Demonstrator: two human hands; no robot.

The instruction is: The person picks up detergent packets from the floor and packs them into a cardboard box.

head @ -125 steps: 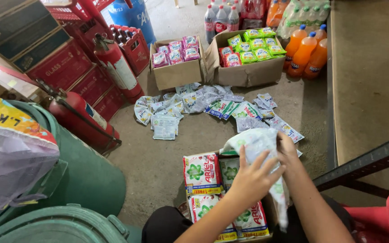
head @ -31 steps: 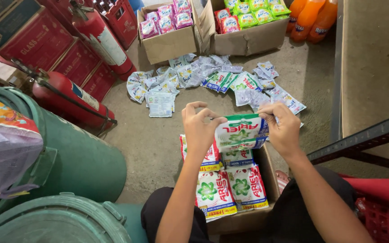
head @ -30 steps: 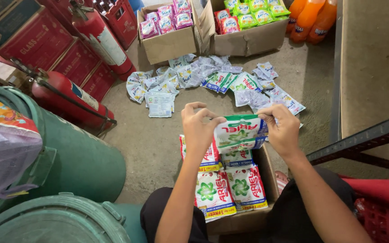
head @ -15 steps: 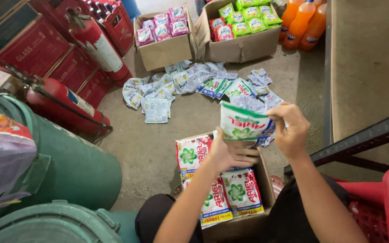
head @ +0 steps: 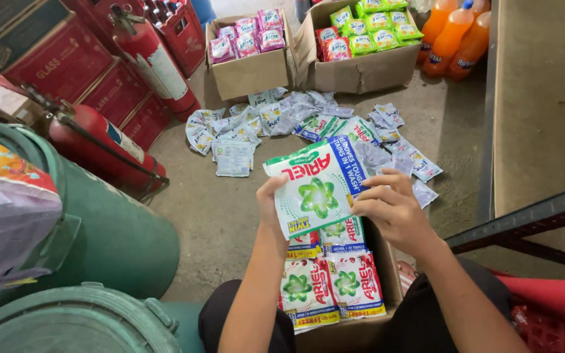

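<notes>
Both hands (head: 387,212) pinch glossy flat detergent sachet (head: 315,186)

concrete floor (head: 217,216) | scattered sachets (head: 282,121) | two cardboard boxes (head: 250,72) | fire extinguishers (head: 99,144)

Bare grey concrete floor (head: 217,209), stacked red plastic crates (head: 67,65) along the left, two red fire extinguishers (head: 155,62), green plastic drums (head: 112,242), tan flat panel (head: 550,98) right, dark metal shelf rail (head: 524,219), even daylight
</notes>
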